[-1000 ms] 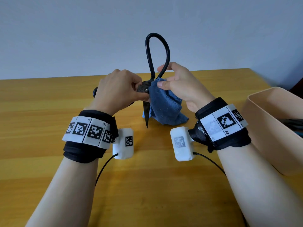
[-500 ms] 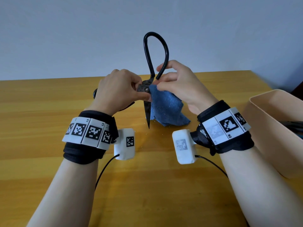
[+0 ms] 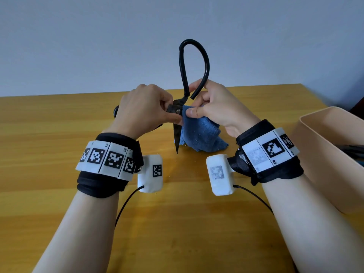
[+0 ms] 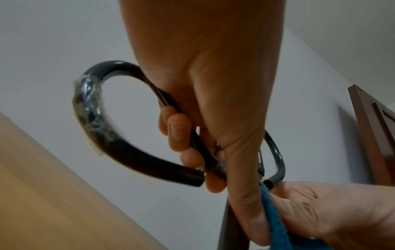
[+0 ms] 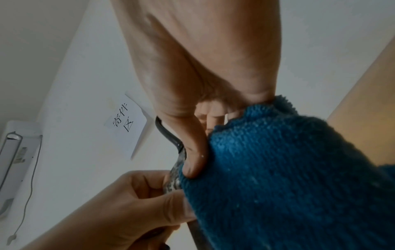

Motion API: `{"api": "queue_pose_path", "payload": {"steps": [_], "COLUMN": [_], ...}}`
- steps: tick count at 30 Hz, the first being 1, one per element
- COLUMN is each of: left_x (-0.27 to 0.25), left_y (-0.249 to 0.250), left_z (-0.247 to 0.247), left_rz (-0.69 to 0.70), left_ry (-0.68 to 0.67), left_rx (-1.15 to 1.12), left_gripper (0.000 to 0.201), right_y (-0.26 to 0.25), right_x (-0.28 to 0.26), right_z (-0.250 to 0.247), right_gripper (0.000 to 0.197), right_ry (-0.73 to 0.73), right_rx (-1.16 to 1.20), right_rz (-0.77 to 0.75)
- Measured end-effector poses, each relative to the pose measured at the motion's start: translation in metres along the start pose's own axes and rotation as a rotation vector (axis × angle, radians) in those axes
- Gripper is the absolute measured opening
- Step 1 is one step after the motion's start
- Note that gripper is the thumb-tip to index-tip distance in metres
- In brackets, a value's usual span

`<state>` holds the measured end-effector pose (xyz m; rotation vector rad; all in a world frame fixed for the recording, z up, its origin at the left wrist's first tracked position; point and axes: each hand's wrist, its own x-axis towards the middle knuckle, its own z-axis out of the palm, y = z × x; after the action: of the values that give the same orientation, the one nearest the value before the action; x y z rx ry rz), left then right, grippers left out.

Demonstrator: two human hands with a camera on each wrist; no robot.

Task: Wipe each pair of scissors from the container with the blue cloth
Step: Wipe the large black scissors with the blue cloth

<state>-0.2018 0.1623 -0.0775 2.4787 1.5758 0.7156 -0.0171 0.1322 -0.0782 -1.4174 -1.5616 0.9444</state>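
Note:
A pair of black iron scissors (image 3: 184, 75) stands upright over the wooden table, blade tip down, one looped handle rising high. My left hand (image 3: 145, 107) grips the other handle loop (image 4: 119, 152) and pinches the pivot area. My right hand (image 3: 212, 107) pinches the blue cloth (image 3: 199, 133) against the scissors just right of the pivot, thumb in front. The cloth (image 5: 288, 177) hangs down from that grip and its lower end rests on the table. The blade (image 3: 176, 134) shows left of the cloth.
A beige plastic container (image 3: 323, 146) stands at the right table edge with dark scissor handles (image 3: 352, 148) inside. The wooden table (image 3: 59, 119) stretches left and toward me. A plain wall rises behind the table's far edge.
The right hand has slid the cloth up from the blade toward the pivot, and the scissors have risen slightly. The left hand keeps its grip.

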Motion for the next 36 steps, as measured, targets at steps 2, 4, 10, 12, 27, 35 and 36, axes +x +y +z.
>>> {"api": "queue_pose_path", "payload": {"steps": [2,4,10,12,27,35,36], "left_x": [-0.0001,-0.0001,-0.0012,-0.0011,-0.0008,-0.0009,-0.0009], "left_y": [0.0,-0.0002,-0.0002,-0.0001,0.0,-0.0033,-0.0037], "left_z": [-0.0004,-0.0016,-0.0028,-0.002,-0.0037,-0.0029,-0.0024], "left_rz": [0.005,0.003,0.006,0.014,-0.013,0.009,0.012], "left_ry": [0.008,0.021,0.013,0.006,0.012,0.002,-0.001], "left_rx": [-0.009,-0.019,0.0,0.005,-0.004,-0.023,-0.022], "left_gripper": [0.059,0.06,0.061,0.06,0.062,0.063,0.063], "right_y": [-0.001,-0.0017,-0.0018,-0.0012,0.0009,-0.0007,-0.0004], "right_x": [-0.0004,-0.0007,-0.0005,-0.0004,0.0014,-0.0001,-0.0003], "right_z": [-0.0007,-0.0016,0.0038,0.0037,-0.0016,-0.0018,-0.0039], "right_gripper": [0.046,0.045,0.039,0.04,0.046,0.041,0.041], "right_ry": [0.03,0.039,0.017,0.027,-0.006,0.011,0.0], "right_rx": [0.02,0.03,-0.006,-0.005,0.039,-0.022,-0.026], "right_rz": [-0.017,-0.026,-0.041,-0.041,-0.033,-0.052,-0.047]}}
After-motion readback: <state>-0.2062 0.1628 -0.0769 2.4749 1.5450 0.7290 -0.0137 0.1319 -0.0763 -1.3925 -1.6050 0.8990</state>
